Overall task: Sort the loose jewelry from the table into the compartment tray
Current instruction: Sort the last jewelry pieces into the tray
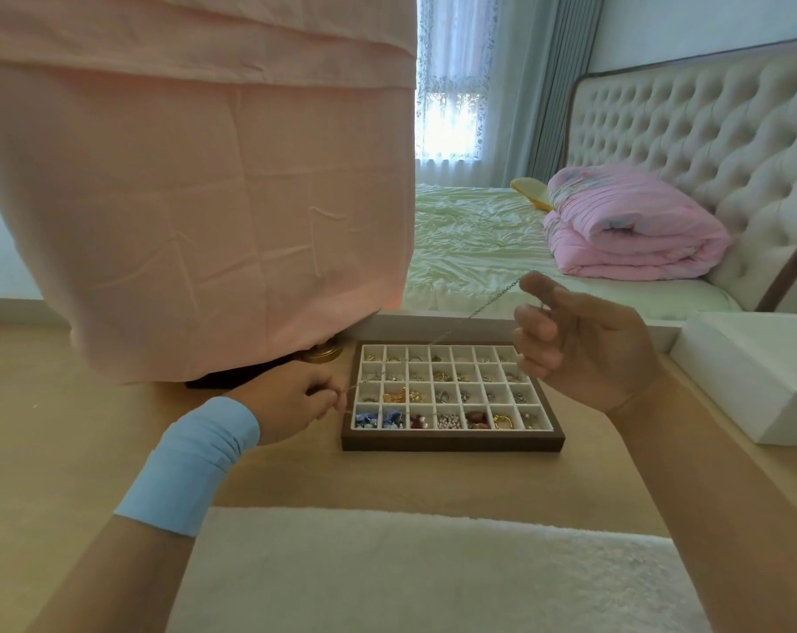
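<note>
A brown-framed compartment tray [451,443] with white cells sits on the wooden table, holding rings, earrings, beads and gold pieces. A thin silver chain [488,308] stretches diagonally above the tray. My left hand [291,406], with a blue band on its wrist, pinches the chain's lower end at the tray's left edge. My right hand [575,344] is raised at the tray's right and pinches the chain's upper end between thumb and forefinger, its other fingers curled.
A large pink cloth [195,185] drapes over something at the back left, with a gold lid [321,354] at its foot. A white box [753,376] lies at the right. A white fluffy mat [424,573] covers the near edge. A bed stands behind the table.
</note>
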`<state>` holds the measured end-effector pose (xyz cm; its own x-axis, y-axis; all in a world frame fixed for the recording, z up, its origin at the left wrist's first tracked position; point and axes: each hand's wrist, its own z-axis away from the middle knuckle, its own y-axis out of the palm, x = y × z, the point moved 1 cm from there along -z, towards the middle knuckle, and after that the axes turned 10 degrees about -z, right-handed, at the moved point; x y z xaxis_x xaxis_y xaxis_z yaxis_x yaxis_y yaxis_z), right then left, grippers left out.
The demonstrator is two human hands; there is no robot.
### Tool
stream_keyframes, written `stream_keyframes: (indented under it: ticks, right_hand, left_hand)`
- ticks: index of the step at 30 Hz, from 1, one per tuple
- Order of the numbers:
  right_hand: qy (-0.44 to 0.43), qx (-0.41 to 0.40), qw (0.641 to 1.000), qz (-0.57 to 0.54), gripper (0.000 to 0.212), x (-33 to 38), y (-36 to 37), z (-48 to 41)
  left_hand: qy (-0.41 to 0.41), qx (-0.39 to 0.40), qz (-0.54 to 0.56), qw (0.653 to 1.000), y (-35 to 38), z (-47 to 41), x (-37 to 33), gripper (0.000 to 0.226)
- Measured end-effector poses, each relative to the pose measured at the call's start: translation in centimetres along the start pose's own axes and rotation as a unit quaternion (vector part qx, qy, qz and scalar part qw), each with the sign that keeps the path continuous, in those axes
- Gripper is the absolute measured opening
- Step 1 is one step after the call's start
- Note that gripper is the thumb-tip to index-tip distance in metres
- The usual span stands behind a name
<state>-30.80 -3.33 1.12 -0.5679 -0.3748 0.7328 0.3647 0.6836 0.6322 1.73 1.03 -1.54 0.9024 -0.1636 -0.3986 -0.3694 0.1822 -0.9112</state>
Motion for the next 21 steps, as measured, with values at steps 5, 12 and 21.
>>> stream_keyframes:
  ticks: [5,12,21]
  right_hand:
    - [-0.065,-0.192,0.956,0.214,0.014,0.9,1.4,-0.5]
    - [-0.035,-0.262,0.765,0.587,0.021,2.4,5.6,-5.3]
    - [-0.123,-0.288,0.641,0.700,0.022,6.0,5.9,-8.5]
  left_hand:
    - [-0.023,-0.012,0.072,0.997,0.1,-0.4,0.0,0.025]
    - [0.064,-0.094,0.130,0.985,-0.7,-3.0,-3.2,0.016]
    - [0.057,-0.071,0.243,0.966,-1.1,-9.8,-7.8,0.024]
